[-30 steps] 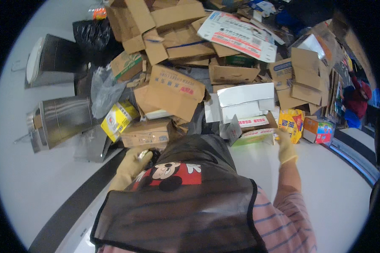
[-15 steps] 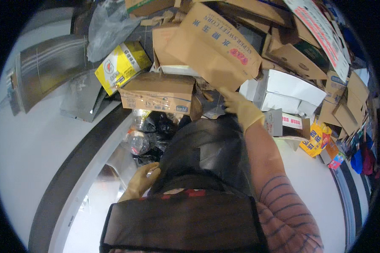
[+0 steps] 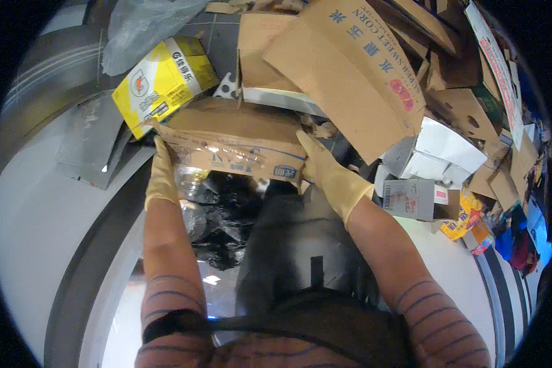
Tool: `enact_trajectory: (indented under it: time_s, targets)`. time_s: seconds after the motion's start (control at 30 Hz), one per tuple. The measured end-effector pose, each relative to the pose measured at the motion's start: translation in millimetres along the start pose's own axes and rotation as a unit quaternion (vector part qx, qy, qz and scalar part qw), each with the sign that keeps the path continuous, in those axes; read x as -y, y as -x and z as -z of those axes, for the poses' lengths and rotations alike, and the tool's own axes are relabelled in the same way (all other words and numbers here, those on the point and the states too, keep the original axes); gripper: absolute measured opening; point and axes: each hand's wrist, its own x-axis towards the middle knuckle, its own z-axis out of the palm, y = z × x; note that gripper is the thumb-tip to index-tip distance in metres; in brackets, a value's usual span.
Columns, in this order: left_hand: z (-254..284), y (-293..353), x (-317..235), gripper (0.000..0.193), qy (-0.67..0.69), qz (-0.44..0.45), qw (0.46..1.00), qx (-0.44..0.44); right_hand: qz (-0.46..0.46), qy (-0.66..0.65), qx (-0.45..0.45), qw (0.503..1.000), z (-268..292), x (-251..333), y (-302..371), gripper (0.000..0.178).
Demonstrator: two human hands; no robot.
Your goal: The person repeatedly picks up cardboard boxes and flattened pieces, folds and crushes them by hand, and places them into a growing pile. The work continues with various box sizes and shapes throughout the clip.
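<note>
A brown cardboard box (image 3: 236, 132) with clear tape along its front lies before me, held between both gloved hands. My left hand (image 3: 162, 175), in a pale yellow rubber glove, is closed on its left end. At the right end, my right hand (image 3: 326, 175) in a matching glove grips the box's edge; some fingers are hidden behind the cardboard. A yellow carton (image 3: 162, 83) sits just beyond my left hand. Below the box are black plastic bags (image 3: 224, 214) and some clear plastic.
A large flattened brown carton (image 3: 356, 73) leans behind the box, amid heaped cardboard. White foam boxes (image 3: 448, 153) and a small grey carton (image 3: 411, 199) lie to the right. Grey plastic film (image 3: 144, 37) and a metal panel (image 3: 49, 92) are at the left.
Both hands have moved onto the ends of the taped box: the left forward from beside my body, the right in from the right. My view has shifted closer to the pile.
</note>
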Motion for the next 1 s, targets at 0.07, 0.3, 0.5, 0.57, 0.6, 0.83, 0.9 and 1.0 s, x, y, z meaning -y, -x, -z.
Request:
enact_trajectory:
  time_s: [0.07, 0.3, 0.5, 0.57, 0.6, 0.83, 0.9, 1.0]
  targets:
    - [-10, 13, -12, 0.104, -0.291, -0.047, 0.955, -0.044, 0.011, -0.009, 0.017, 1.000, 2, 5, 14, 0.079]
    - [-9, 198, 5, 0.080, -0.327, -0.176, 0.926, 0.072, -0.140, -0.353, -0.103, 0.919, 4, 89, 104, 0.074]
    - [-59, 148, -24, 0.075, -0.335, -0.148, 0.929, 0.059, 0.015, -0.282, -0.047, 0.958, 40, 145, 73, 0.056]
    - [-72, 131, -30, 0.085, -0.355, -0.128, 0.923, 0.079, -0.048, -0.291, -0.084, 0.952, 45, 144, 61, 0.053]
    - [-76, 129, -25, 0.084, -0.350, -0.098, 0.931, 0.043, -0.059, -0.311, -0.099, 0.943, 47, 139, 57, 0.052]
    - [-168, 150, 21, 0.083, -0.434, -0.233, 0.866, 0.090, -0.052, -0.337, -0.202, 0.918, 95, 60, 28, 0.053]
    - [-217, 156, 20, 0.082, -0.572, -0.270, 0.770, 0.080, -0.102, -0.386, -0.179, 0.899, 114, 34, 22, 0.057]
    - [-273, 197, 10, 0.082, -0.686, -0.318, 0.651, 0.064, -0.121, -0.449, -0.178, 0.867, 112, 12, 47, 0.060]
